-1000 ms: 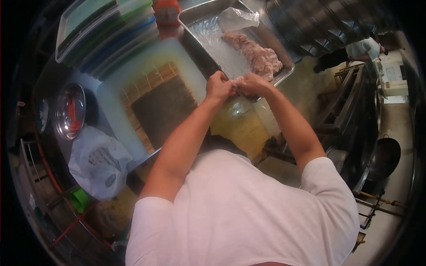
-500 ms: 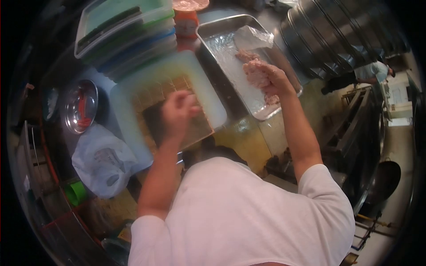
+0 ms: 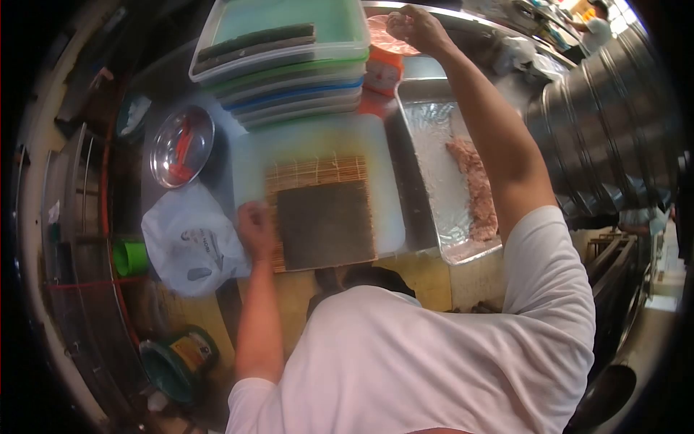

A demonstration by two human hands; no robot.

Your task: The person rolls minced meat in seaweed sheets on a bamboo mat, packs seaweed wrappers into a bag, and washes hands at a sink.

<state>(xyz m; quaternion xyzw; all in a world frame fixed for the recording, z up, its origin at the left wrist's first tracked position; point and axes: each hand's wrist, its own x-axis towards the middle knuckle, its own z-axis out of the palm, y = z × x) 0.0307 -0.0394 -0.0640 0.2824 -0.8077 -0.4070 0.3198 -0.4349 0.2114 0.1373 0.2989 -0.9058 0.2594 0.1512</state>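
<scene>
My right hand [image 3: 419, 30] is stretched far forward over the pan [image 3: 387, 37] of an orange kitchen scale [image 3: 382, 72]. Its fingers are closed on a small lump of pinkish ground meat [image 3: 395, 24]. My left hand [image 3: 254, 228] is curled loosely beside the left edge of a bamboo rolling mat [image 3: 318, 171], and no held thing shows in it. On the mat lies a dark nori sheet [image 3: 327, 226], flat and bare. Under both is a white cutting board [image 3: 387, 173]. More ground meat [image 3: 478, 189] lies in a metal tray [image 3: 428, 173], partly hidden behind my right arm.
Stacked plastic containers [image 3: 289, 94] stand behind the board, with dark rolls [image 3: 256, 42] on top. At left are a steel bowl [image 3: 163, 155] with red-orange strips [image 3: 182, 148] and a white plastic bag [image 3: 191, 242]. Large steel steamers [image 3: 600, 116] stand at right. Another person [image 3: 594, 30] is at the far right.
My right hand has moved from the meat tray forward to the scale pan. My left hand has drawn back from over the nori sheet to the mat's left side. The view has shifted.
</scene>
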